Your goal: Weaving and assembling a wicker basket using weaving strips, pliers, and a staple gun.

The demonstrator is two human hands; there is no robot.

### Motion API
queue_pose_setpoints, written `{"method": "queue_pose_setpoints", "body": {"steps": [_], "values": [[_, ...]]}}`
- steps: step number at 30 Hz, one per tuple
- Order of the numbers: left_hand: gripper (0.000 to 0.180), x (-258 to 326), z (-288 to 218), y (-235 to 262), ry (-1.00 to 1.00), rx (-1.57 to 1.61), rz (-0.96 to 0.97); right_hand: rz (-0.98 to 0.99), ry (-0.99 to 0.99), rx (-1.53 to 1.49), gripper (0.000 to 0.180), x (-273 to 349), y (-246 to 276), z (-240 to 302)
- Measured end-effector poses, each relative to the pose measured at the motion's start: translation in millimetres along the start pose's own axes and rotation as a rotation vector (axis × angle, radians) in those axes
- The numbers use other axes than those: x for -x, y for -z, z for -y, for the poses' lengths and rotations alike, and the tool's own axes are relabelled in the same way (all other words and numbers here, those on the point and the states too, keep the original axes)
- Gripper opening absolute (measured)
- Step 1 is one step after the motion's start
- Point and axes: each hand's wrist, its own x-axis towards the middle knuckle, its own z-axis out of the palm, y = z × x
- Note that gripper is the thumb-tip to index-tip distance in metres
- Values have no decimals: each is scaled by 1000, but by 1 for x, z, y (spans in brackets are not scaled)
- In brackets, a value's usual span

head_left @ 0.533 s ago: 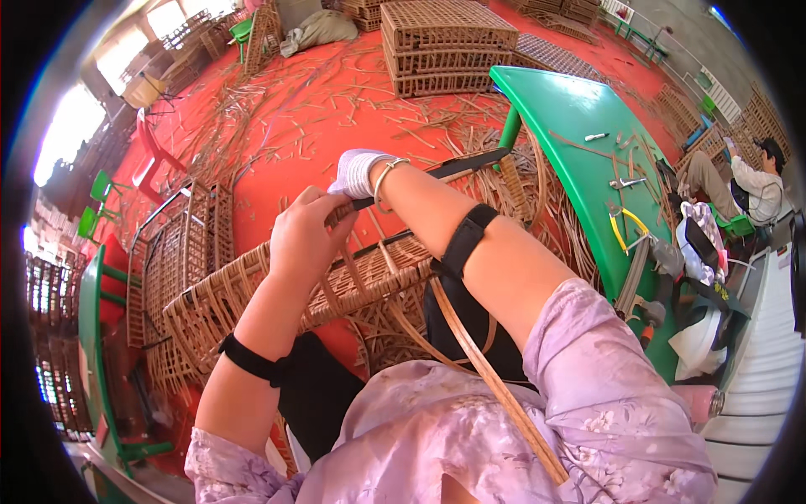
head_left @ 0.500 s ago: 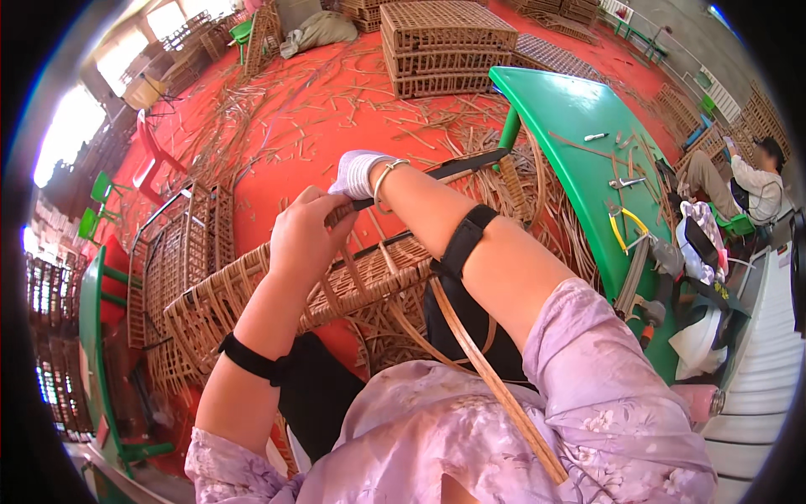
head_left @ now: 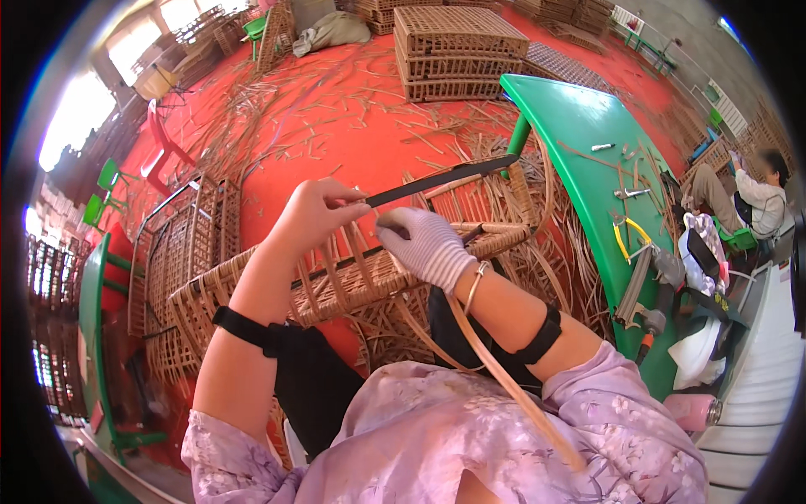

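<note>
A woven basket (head_left: 340, 290) lies across the front of the person's lap. Over its far side, the bare left hand (head_left: 315, 217) has thumb and fingers closed on the left end of a dark bar (head_left: 441, 181), which slants up along the basket's far edge toward the right. The gloved right hand (head_left: 426, 248) is just over the basket's middle, its fingers curled and the thumb near them; whether they grip anything I cannot tell. A pale cane strip (head_left: 520, 395) runs from the basket's near side, below the glove, across the lap. Right of the basket stands a green surface (head_left: 579, 126) bearing yellow-handled pliers (head_left: 621, 242). Another woven frame (head_left: 172, 269) is left of the basket; stacked crates (head_left: 460, 55) stand well beyond it.
</note>
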Motion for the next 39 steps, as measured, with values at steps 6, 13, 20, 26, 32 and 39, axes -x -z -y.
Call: {"method": "queue_pose_setpoints", "body": {"steps": [6,13,20,26,32,39], "values": [[33,-7,-6,4,7,20,58,-9,-142,-324,67,-39,-29,-31],[32,-2,-3,3,149,95,93,89,-134,-298,38,-25,-15,-6],[29,7,-9,-6,-37,-80,-1,-15,-22,-584,39,-17,-14,-16],[35,15,-19,-10,-243,-394,11,-126,72,-625,39,-19,-26,-23],[39,10,-11,-15,-189,-500,-14,-173,76,-465,36,-14,-26,-19],[38,10,-14,-19,-158,-528,1,-208,-22,-408,36,-11,-24,-20]]}}
